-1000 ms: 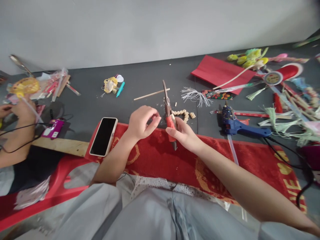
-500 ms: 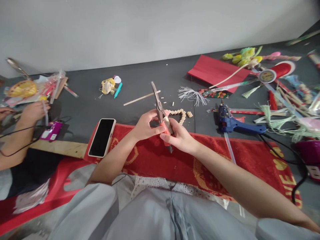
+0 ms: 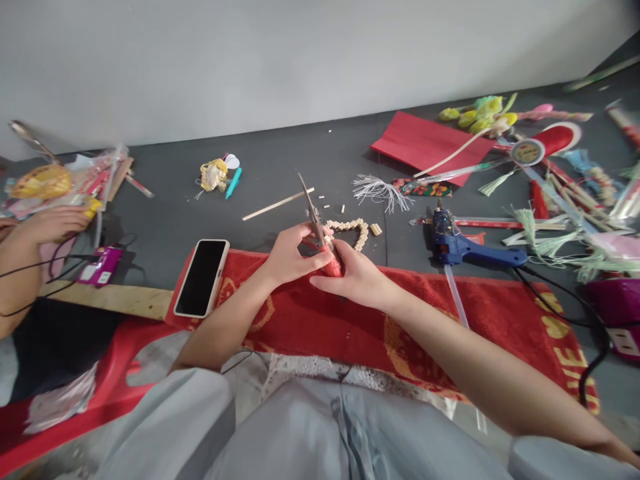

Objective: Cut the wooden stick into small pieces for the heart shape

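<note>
My right hand [image 3: 353, 277] grips the red handles of a pair of long-nosed pliers [image 3: 315, 217], whose jaws point up and away from me. My left hand [image 3: 290, 253] is pinched against the pliers near their joint, holding something small I cannot make out. Just behind both hands lies a heart-shaped ring of small wooden pieces [image 3: 353, 230] on the dark mat. A thin wooden stick [image 3: 277, 204] lies to the left of the jaws, with a few cut bits beside it.
A phone [image 3: 203, 277] lies face up on the red cloth [image 3: 450, 320]. A blue glue gun [image 3: 467, 248] sits right, with tassels, red paper [image 3: 425, 143] and tape roll [image 3: 543, 145] beyond. Another person's hand [image 3: 47, 223] works at far left.
My left hand has closed in on the pliers and now touches them. The pliers have tilted lower and leftward. The other person's hand has dropped from the yellow item.
</note>
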The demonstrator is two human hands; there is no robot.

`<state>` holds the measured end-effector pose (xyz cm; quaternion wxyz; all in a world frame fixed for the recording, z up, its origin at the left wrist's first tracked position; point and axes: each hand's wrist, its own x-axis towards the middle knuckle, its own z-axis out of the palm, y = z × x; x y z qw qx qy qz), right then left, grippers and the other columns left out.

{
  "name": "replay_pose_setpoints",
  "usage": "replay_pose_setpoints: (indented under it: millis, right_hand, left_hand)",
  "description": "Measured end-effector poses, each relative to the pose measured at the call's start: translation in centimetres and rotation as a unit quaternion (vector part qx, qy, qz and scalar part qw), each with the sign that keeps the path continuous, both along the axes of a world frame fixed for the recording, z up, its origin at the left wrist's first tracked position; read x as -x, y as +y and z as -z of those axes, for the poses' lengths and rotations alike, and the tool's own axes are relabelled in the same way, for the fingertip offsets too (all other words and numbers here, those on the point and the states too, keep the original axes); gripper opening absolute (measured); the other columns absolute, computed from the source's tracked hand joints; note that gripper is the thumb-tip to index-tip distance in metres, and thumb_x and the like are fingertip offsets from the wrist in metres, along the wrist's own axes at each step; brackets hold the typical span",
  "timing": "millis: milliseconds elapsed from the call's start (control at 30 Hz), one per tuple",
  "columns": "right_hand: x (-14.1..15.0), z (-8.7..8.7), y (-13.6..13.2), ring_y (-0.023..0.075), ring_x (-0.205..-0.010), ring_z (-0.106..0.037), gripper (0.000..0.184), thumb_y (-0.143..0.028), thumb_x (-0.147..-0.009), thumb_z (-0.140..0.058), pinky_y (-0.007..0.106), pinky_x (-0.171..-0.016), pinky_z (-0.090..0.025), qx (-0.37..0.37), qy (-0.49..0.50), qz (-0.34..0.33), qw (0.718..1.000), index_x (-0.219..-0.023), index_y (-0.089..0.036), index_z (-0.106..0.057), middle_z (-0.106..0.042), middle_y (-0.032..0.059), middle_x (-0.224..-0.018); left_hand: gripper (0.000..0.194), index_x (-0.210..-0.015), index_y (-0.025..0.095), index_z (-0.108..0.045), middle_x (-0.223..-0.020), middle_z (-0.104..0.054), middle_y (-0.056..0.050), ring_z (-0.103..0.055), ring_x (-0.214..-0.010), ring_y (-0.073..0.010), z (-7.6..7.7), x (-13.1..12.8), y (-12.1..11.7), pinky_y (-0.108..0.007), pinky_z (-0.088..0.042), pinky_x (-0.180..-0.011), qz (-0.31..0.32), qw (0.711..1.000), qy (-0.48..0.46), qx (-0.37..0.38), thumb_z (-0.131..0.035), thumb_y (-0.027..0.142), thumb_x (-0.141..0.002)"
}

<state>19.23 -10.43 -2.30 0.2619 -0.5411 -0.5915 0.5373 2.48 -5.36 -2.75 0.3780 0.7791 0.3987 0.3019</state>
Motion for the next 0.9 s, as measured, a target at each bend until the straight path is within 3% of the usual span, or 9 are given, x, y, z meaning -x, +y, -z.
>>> replay_pose_setpoints:
  millis: [133,300,433,667,900]
  right_hand:
    - [0.0,0.5,0.0,0.0257,-0.091,-0.066,0.069,-0.043,-0.062,-0.071,0.039,-0.080,-0.050,-0.012,0.022,0.004,1.000,-0.122,-0.016,-0.052,-0.068,0.0093,-0.103]
    - [0.2,1.1,0.0,0.0267,-0.088,-0.068,0.064,-0.041,-0.061,-0.070,0.039,-0.078,-0.051,-0.036,0.013,0.012,0.999,-0.118,-0.018,-0.053,-0.070,0.0093,-0.102]
    - [0.1,1.3,0.0,0.0291,-0.095,-0.068,0.069,-0.039,-0.062,-0.069,0.041,-0.082,-0.051,-0.065,-0.004,0.011,0.998,-0.125,-0.018,-0.051,-0.070,0.0108,-0.109]
    - [0.0,1.8,0.2,0.0295,-0.094,-0.069,0.085,-0.038,-0.063,-0.067,0.042,-0.083,-0.051,-0.073,0.004,0.004,0.997,-0.142,-0.016,-0.043,-0.072,0.0111,-0.108]
    - [0.0,1.6,0.3,0.0269,-0.087,-0.069,0.075,-0.035,-0.063,-0.067,0.041,-0.081,-0.051,-0.075,0.000,0.008,0.997,-0.135,-0.019,-0.050,-0.072,0.0084,-0.103]
  left_hand:
    - [0.049,-0.106,0.019,-0.059,-0.103,-0.071,-0.008,-0.070,-0.093,-0.0213,0.4,0.3,-0.1,-0.035,-0.057,-0.082,0.022,1.000,-0.014,0.014,-0.070,0.052,-0.071]
    - [0.066,-0.113,0.020,-0.054,-0.110,-0.068,-0.010,-0.069,-0.099,-0.0240,0.8,0.3,-0.3,-0.040,-0.056,-0.091,0.054,0.993,-0.065,0.088,-0.079,0.057,-0.064]
    - [0.065,-0.112,0.020,-0.055,-0.096,-0.070,-0.006,-0.071,-0.089,-0.0207,0.7,-0.2,-0.6,-0.038,-0.058,-0.087,0.057,0.983,-0.108,0.140,-0.080,0.055,-0.065]
    - [0.060,-0.105,0.020,-0.055,-0.086,-0.069,-0.001,-0.071,-0.082,-0.0181,0.3,-0.6,-1.0,-0.035,-0.060,-0.079,0.034,0.981,-0.124,0.146,-0.081,0.053,-0.064]
    - [0.059,-0.105,0.020,-0.055,-0.089,-0.069,-0.002,-0.071,-0.083,-0.0175,0.6,-0.7,-1.1,-0.033,-0.061,-0.077,0.020,0.979,-0.135,0.152,-0.080,0.056,-0.065]
